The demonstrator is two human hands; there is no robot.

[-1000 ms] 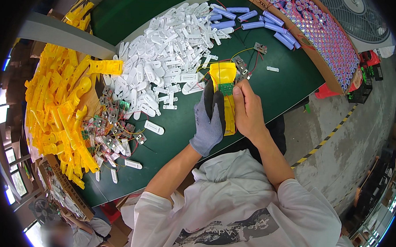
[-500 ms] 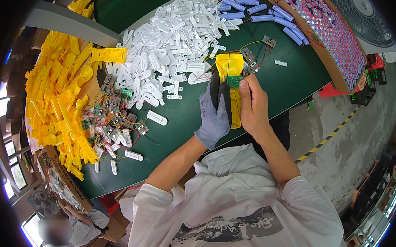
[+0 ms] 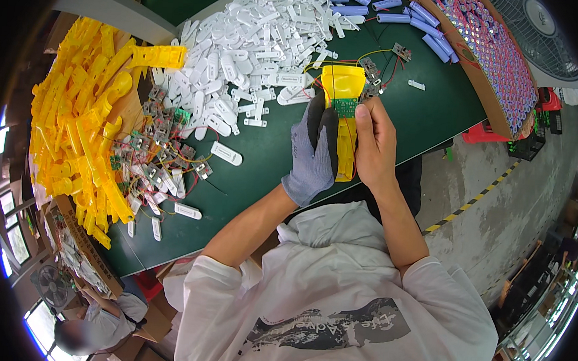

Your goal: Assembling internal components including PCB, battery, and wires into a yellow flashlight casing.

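Observation:
A yellow plastic housing (image 3: 346,151) stands between my hands at the table's near edge, its wide end pointing away from me. Across it lies a small green circuit board (image 3: 345,107), with thin wires running off it. My left hand (image 3: 311,152), in a grey glove with dark fingertips, is closed along the housing's left side. Bare, my right hand (image 3: 376,142) grips the right side, thumb up by the board's edge; its curled fingers are partly hidden. Just beyond that thumb sit small metal-and-board modules (image 3: 373,78) on red, yellow and black wires.
White plastic covers (image 3: 243,56) are heaped at the back. Yellow housings (image 3: 78,139) pile up at left, beside wired modules (image 3: 164,152). Purple battery cells (image 3: 394,18) lie at back right, near a cardboard box (image 3: 484,76) full of cells. A fan (image 3: 539,24) stands beyond; another person (image 3: 102,321) sits lower left.
The whole view has shifted slightly. Both hands still hold the yellow housing, and my right thumb now lies straighter along its edge beside the board.

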